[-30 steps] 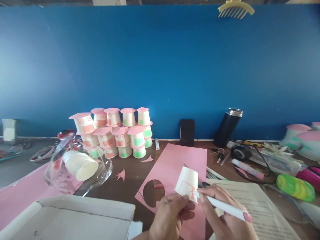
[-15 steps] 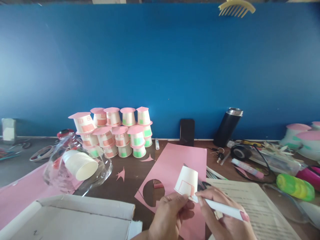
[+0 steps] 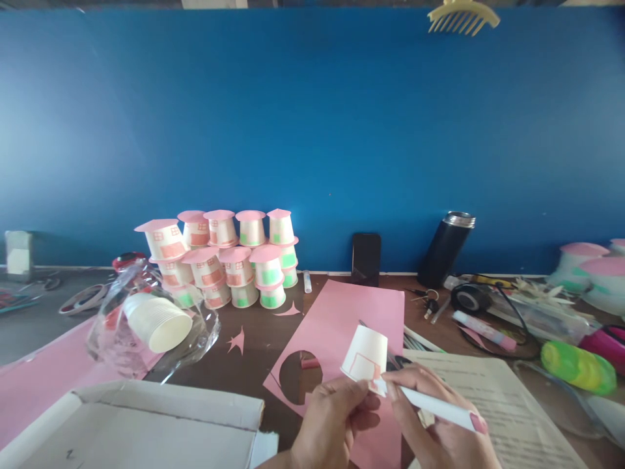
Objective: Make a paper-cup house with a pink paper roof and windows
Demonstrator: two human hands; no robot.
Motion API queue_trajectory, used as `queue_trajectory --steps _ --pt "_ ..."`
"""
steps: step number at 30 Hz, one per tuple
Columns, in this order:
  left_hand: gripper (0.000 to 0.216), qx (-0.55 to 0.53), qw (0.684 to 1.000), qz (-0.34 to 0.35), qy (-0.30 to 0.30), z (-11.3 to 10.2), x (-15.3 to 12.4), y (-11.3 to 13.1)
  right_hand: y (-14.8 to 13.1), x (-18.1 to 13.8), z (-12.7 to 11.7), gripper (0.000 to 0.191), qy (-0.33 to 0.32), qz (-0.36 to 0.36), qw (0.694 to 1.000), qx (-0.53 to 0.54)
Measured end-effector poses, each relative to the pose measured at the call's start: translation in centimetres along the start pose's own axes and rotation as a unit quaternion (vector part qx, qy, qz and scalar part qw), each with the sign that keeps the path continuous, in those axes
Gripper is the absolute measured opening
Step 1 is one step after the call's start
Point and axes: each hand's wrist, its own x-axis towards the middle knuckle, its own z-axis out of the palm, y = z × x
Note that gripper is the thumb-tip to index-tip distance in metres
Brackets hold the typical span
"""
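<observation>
My left hand (image 3: pixel 333 417) pinches the rim of a white paper cup (image 3: pixel 365 348), which is held upside down and tilted. A door outline in reddish pink is drawn on the cup, partly coloured along its right side. In my right hand (image 3: pixel 434 417) is a white marker pen (image 3: pixel 439 405) with a pink end, its tip touching the cup near the rim. Beneath both hands lies a pink paper sheet (image 3: pixel 359 299) with a round hole cut out. Scissors (image 3: pixel 401 360) show partly behind the cup.
Stacked cup houses (image 3: pixel 229 260) with pink roofs stand at the back left. Nested cups (image 3: pixel 168 326) lie in clear plastic near a white box lid (image 3: pixel 161 423). A phone (image 3: pixel 366 257), black bottle (image 3: pixel 446 251), printed sheet (image 3: pixel 488 391) and green-yellow bottle (image 3: pixel 577 367) sit to the right.
The marker tip has shifted very slightly against the cup, and the coloured patch there looks almost the same. Both hands keep their hold.
</observation>
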Motion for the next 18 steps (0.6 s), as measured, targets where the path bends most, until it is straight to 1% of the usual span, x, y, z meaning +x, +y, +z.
queue_trajectory --steps 3,8,18 --pt "0.046 -0.001 1.0 0.0 -0.004 0.01 -0.01 0.02 0.21 0.01 0.07 0.01 0.016 -0.002 1.0 -0.01" --pt "0.047 0.0 1.0 0.0 0.008 0.12 -0.01 0.11 0.54 0.11 0.1 0.01 0.026 -0.011 0.999 -0.024" --pt "0.043 -0.001 1.0 0.002 0.004 0.0 -0.05 0.0 0.76 0.26 -0.04 0.008 0.028 -0.007 0.999 -0.033"
